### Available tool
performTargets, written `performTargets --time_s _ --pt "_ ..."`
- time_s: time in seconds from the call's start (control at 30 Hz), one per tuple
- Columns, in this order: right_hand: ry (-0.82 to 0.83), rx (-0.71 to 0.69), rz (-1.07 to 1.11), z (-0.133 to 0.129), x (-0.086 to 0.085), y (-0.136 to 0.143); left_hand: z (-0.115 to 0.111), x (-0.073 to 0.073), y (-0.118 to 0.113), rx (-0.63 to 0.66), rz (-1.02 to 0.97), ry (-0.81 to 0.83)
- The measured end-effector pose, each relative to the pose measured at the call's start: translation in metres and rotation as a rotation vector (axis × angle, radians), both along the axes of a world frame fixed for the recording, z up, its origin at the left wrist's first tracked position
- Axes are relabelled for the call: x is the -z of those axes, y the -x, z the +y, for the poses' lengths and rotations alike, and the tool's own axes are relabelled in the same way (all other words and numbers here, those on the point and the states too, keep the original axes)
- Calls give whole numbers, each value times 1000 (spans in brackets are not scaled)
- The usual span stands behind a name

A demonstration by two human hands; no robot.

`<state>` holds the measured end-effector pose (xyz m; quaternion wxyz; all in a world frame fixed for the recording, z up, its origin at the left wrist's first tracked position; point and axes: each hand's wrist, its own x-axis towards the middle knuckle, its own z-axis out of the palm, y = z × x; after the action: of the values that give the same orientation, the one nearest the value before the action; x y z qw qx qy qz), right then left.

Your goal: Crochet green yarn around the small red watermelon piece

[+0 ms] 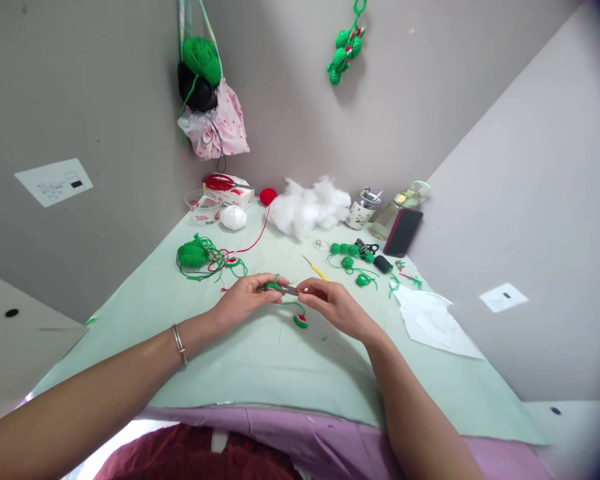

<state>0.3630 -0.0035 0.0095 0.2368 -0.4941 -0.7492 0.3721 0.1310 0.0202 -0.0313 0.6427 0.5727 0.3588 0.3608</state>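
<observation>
My left hand (247,298) is closed on a small green crochet piece (274,287), with green yarn looped over the fingers. My right hand (330,303) pinches the end of a thin metal tool (290,290), perhaps small scissors, which spans the gap between both hands. Just below them, a small red and green crochet piece (301,321) lies on the table with a green strand running up from it. Beyond my right hand is a yellow-handled crochet hook (319,271).
Green yarn (194,254) lies tangled at the left. White stuffing (310,207), a red yarn ball (268,196) and a pen cup (361,212) stand at the back. Green balls (353,251), a leaning phone (403,232) and white sheets (430,320) are at the right.
</observation>
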Motion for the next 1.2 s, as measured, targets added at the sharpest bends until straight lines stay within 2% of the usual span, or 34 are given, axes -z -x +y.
performTargets --time_s 0.23,0.57,1.13,1.2 --pt "-18 -4 2 1 3 3 1 5 0 45 19 -4" --pt "-61 39 -15 1 8 5 0 2 -1 80 34 -26" --pt "-112 73 -13 3 5 3 0 -1 0 53 63 -43" --pt "-114 117 -22 5 5 1 1 -1 1 39 78 -44"
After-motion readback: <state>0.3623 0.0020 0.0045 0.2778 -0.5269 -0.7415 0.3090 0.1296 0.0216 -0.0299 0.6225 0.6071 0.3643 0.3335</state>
